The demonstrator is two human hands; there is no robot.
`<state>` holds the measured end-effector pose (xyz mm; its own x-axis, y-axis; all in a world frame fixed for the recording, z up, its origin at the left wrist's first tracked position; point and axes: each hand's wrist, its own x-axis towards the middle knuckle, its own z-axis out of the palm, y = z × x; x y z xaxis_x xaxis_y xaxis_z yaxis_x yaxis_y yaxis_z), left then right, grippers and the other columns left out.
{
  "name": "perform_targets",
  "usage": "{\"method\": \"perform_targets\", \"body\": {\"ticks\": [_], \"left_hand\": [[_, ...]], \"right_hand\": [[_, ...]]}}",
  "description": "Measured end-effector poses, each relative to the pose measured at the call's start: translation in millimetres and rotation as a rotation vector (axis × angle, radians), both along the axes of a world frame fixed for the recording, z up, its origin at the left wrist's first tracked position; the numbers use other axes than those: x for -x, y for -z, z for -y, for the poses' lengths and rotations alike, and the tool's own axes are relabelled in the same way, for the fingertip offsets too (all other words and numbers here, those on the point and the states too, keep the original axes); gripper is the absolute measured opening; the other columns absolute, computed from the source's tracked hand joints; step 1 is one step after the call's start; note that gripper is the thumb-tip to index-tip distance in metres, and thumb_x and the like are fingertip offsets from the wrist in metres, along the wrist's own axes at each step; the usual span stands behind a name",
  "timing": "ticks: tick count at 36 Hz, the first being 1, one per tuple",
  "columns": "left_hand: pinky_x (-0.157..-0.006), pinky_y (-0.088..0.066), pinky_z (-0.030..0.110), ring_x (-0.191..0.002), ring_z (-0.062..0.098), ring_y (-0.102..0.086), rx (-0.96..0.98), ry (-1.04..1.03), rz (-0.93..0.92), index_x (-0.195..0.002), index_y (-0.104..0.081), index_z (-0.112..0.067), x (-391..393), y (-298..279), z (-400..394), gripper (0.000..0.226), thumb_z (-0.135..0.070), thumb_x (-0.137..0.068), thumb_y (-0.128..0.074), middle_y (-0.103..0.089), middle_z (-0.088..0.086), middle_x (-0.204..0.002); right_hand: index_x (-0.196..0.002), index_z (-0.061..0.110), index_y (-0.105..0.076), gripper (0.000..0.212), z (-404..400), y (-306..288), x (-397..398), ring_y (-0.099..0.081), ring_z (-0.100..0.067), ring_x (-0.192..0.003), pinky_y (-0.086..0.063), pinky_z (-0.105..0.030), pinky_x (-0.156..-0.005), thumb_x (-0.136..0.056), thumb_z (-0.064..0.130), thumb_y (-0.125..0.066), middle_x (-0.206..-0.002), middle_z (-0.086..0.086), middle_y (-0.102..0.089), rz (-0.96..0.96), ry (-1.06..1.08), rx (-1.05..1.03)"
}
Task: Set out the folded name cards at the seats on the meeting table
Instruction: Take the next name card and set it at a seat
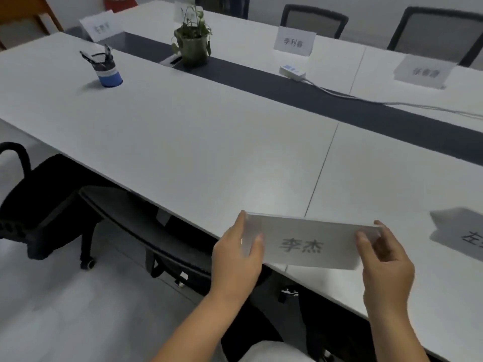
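Gripping the white folded paper name card [311, 244] printed with dark characters, the left hand [239, 253] is pinching its left end and the right hand [385, 259] its right end, holding it just over the near edge of the long white desk [183, 137]. A second white folded card [460, 232] is standing on the desk just to the right. Across the dark centre strip [287, 87], three more white cards [294, 41] [423, 71] [101, 25] are standing at the far seats. A potted green plant [194, 40], a blue cup of dark pens [107, 67] and a white power strip with cable [292, 71] are sitting well apart from the hands. A black office chair [162, 231] is tucked below the near edge.
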<state>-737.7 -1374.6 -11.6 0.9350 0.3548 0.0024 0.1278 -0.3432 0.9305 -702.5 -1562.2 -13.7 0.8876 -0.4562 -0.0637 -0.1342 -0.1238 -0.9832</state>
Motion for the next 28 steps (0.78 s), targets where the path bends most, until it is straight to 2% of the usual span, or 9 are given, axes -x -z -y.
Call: {"method": "perform_targets", "body": {"ticks": [5,9,16,20,22,24,25,26,28], "left_hand": [[-0.1,-0.028,0.016,-0.124,0.007,-0.038,0.015,0.189,-0.19,-0.139,-0.022,-0.014,-69,18,-6,0.057,-0.017,-0.089,-0.049,-0.04,-0.003,-0.136],[-0.107,-0.026,0.021,-0.133,0.014,-0.032,-0.002,0.35,-0.338,-0.14,-0.017,-0.013,-105,34,-5,0.06,-0.02,-0.089,-0.048,-0.034,0.002,-0.145],[-0.106,-0.034,0.026,-0.126,0.016,-0.042,-0.095,0.622,-0.449,-0.139,-0.023,-0.01,-144,49,-7,0.056,-0.024,-0.09,-0.045,-0.043,0.0,-0.138],[-0.106,-0.024,0.019,-0.134,0.014,-0.03,-0.165,0.712,-0.441,-0.142,-0.004,-0.015,-158,50,-10,0.063,-0.026,-0.092,-0.041,-0.027,0.001,-0.149],[-0.109,-0.01,0.016,-0.14,0.012,-0.012,-0.181,0.736,-0.404,-0.141,0.002,-0.016,-162,50,-12,0.064,-0.027,-0.093,-0.039,-0.007,-0.001,-0.154],[-0.105,-0.001,0.013,-0.141,0.007,0.0,-0.161,0.73,-0.375,-0.141,0.004,-0.017,-163,48,-15,0.065,-0.027,-0.093,-0.039,0.004,-0.003,-0.154],[-0.104,0.0,0.012,-0.14,0.005,0.002,-0.142,0.723,-0.358,-0.141,0.005,-0.018,-164,47,-18,0.066,-0.027,-0.093,-0.039,0.006,-0.005,-0.154],[-0.104,0.0,0.011,-0.139,0.003,0.002,-0.119,0.718,-0.341,-0.141,0.006,-0.019,-164,44,-22,0.066,-0.026,-0.093,-0.04,0.006,-0.007,-0.154],[-0.104,-0.001,0.008,-0.135,-0.003,-0.001,-0.049,0.691,-0.304,-0.14,0.005,-0.022,-166,35,-33,0.066,-0.025,-0.092,-0.041,0.0,-0.012,-0.152]], "right_hand": [[-0.127,0.014,-0.05,0.045,-2,21,-44,-0.048,-0.013,-0.111,-0.036,-0.029,-0.099,-0.083,0.013,-0.06,-0.124,-0.005,-0.054,-0.067,0.036,0.021],[-0.128,0.011,-0.047,0.048,-3,30,-58,-0.044,-0.022,-0.123,-0.031,-0.027,-0.099,-0.082,0.012,-0.061,-0.134,-0.013,-0.049,-0.149,0.082,0.026],[-0.129,0.011,-0.046,0.059,-2,55,-64,-0.05,-0.027,-0.12,-0.035,-0.034,-0.101,-0.075,0.013,-0.069,-0.133,-0.017,-0.05,-0.281,0.222,0.103],[-0.125,0.009,-0.05,0.059,-12,66,-65,-0.046,-0.031,-0.123,-0.035,-0.043,-0.106,-0.071,0.014,-0.073,-0.139,-0.011,-0.044,-0.281,0.322,0.246],[-0.12,0.007,-0.054,0.062,-22,66,-68,-0.044,-0.031,-0.125,-0.034,-0.03,-0.107,-0.065,0.024,-0.077,-0.139,-0.01,-0.045,-0.228,0.409,0.283],[-0.116,0.006,-0.057,0.071,-32,60,-71,-0.046,-0.032,-0.123,-0.03,0.001,-0.092,-0.057,0.042,-0.072,-0.134,-0.013,-0.049,-0.18,0.481,0.29],[-0.114,0.01,-0.059,0.073,-36,54,-73,-0.048,-0.031,-0.12,-0.026,0.007,-0.084,-0.053,0.05,-0.066,-0.131,-0.011,-0.053,-0.154,0.503,0.304],[-0.11,0.019,-0.061,0.069,-39,48,-75,-0.052,-0.026,-0.116,-0.025,0.008,-0.083,-0.051,0.056,-0.059,-0.125,-0.002,-0.058,-0.117,0.515,0.323],[-0.101,0.042,-0.06,0.052,-48,34,-83,-0.054,-0.001,-0.103,-0.029,0.002,-0.089,-0.053,0.059,-0.053,-0.105,0.034,-0.058,-0.045,0.516,0.33]]}}
